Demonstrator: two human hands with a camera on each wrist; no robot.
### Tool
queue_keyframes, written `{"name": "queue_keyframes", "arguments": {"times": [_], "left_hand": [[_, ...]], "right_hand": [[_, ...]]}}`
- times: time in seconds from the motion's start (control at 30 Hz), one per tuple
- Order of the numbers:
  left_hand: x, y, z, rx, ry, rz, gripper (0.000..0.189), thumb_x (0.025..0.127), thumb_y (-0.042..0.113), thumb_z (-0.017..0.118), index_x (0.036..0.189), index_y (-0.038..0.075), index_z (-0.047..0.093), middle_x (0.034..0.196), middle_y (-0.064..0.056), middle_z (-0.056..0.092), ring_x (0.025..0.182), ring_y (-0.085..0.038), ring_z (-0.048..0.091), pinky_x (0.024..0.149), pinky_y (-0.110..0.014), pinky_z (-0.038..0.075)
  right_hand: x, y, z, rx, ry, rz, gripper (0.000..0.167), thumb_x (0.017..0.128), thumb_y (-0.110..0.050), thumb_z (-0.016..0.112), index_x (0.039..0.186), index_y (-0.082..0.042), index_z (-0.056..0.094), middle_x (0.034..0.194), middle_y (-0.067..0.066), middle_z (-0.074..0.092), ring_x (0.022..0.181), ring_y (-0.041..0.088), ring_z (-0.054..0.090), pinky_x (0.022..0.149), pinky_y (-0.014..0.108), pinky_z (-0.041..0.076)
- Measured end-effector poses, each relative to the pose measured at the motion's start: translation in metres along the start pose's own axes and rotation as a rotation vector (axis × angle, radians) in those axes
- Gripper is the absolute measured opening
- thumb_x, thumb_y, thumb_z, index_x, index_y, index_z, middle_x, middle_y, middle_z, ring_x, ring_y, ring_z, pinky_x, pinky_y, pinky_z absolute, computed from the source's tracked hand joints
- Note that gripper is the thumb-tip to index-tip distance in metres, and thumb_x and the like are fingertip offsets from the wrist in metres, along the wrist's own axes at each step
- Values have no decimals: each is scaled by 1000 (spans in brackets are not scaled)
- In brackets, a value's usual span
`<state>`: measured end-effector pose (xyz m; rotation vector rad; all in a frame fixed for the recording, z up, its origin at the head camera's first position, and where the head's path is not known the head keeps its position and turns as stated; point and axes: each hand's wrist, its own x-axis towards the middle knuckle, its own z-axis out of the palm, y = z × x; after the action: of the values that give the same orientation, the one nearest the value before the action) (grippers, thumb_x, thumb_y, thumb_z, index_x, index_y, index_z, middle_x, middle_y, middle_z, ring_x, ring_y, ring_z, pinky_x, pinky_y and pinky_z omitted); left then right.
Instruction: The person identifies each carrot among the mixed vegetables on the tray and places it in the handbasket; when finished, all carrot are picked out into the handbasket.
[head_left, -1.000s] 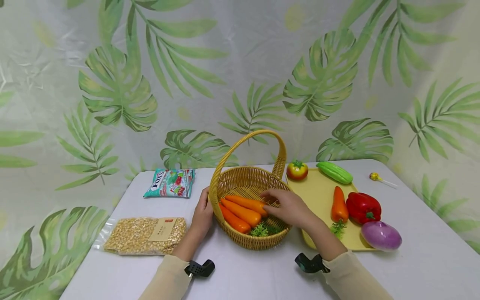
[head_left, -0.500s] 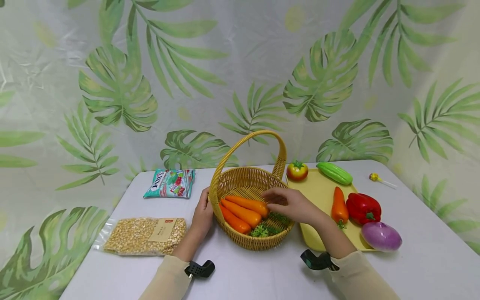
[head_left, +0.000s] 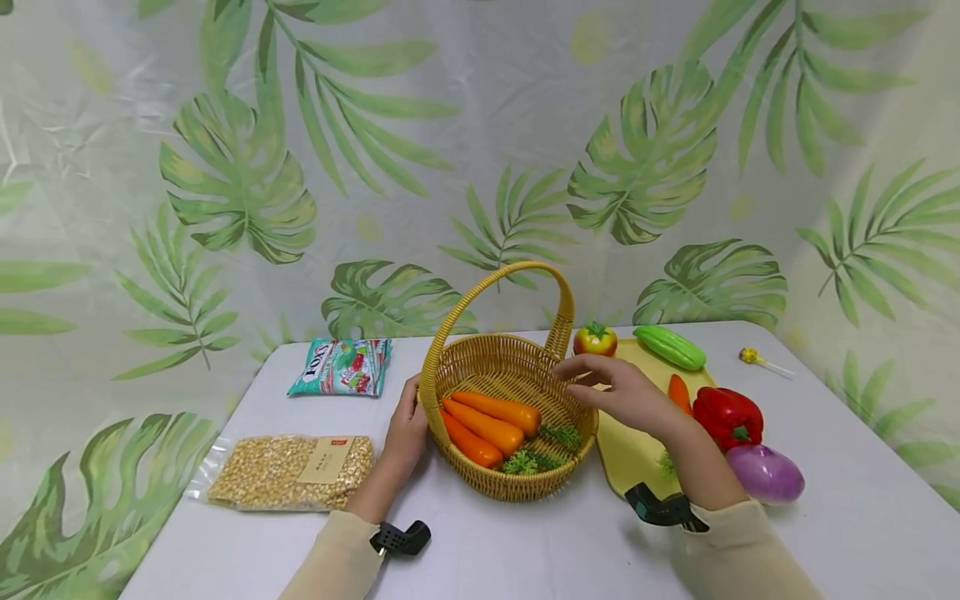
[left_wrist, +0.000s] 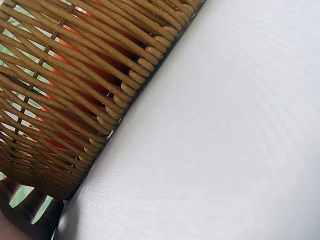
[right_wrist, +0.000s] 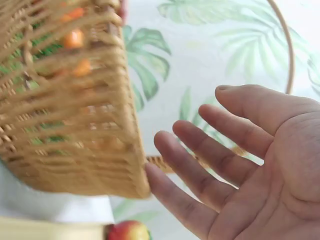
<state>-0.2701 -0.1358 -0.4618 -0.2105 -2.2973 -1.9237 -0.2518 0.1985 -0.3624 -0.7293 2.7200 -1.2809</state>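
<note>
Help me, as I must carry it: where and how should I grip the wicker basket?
Probably the crown of the handle on the basket, from above: it arches high, looks slim enough to wrap, and nothing covers it there. The carrots lie mostly left of centre, so it may tilt.

Table [head_left: 517,554]: white top. Clock from basket [head_left: 495,487], sitting mid-table, base down. Candy bag [head_left: 341,367] lying at 10, grain bag [head_left: 255,471] flat at 8, yellow tray [head_left: 626,454] at 3 just beside basket. Lollipop [head_left: 761,360] at 2, past tray. Onion [head_left: 767,473] at 4 overhangs tray edge; can't tell if it touches table.
</note>
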Motion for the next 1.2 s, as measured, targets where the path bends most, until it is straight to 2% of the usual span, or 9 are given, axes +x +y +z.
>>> {"name": "queue_keyframes", "arguments": {"times": [0.27, 0.47, 0.67, 0.87, 1.2], "left_hand": [[1, -3, 0, 21, 15, 0, 36, 105, 34, 43, 140, 25, 47, 149, -2, 50, 141, -20, 41, 121, -48, 30], [2, -4, 1, 17, 12, -10, 36, 105, 33, 42, 140, 26, 47, 149, -1, 50, 141, -20, 41, 121, -48, 30], [0, -2, 1, -8, 0, -8, 37, 106, 33, 42, 142, 25, 45, 152, -2, 47, 144, -19, 38, 122, -47, 27], [0, -2, 0, 11, 11, -11, 37, 106, 36, 42, 141, 26, 46, 150, -1, 49, 142, -19, 39, 122, -47, 29], [1, -2, 0, 15, 14, -28, 37, 106, 38, 42, 141, 26, 46, 151, -1, 48, 143, -20, 39, 123, -49, 27]], "right_hand": [[-10, 7, -24, -60, -6, 42, 39, 101, -31, 60, 133, -11, 59, 134, 15, 62, 115, 33, 64, 90, 45, 57], [-18, 17, -38, -94, -53, 125, 45, 100, -37, 60, 138, -13, 55, 140, 17, 56, 122, 38, 60, 93, 46, 56], [-26, 28, -53, -72, -91, 163, 54, 100, -34, 60, 145, -7, 46, 146, 25, 48, 126, 44, 56, 95, 48, 55], [-31, 33, -61, -81, -80, 213, 59, 99, -35, 61, 146, -4, 43, 150, 26, 44, 128, 46, 55, 97, 50, 55], [-36, 40, -68, -157, -80, 222, 59, 99, -34, 62, 144, 0, 45, 147, 26, 46, 125, 46, 57, 97, 49, 54]]}}
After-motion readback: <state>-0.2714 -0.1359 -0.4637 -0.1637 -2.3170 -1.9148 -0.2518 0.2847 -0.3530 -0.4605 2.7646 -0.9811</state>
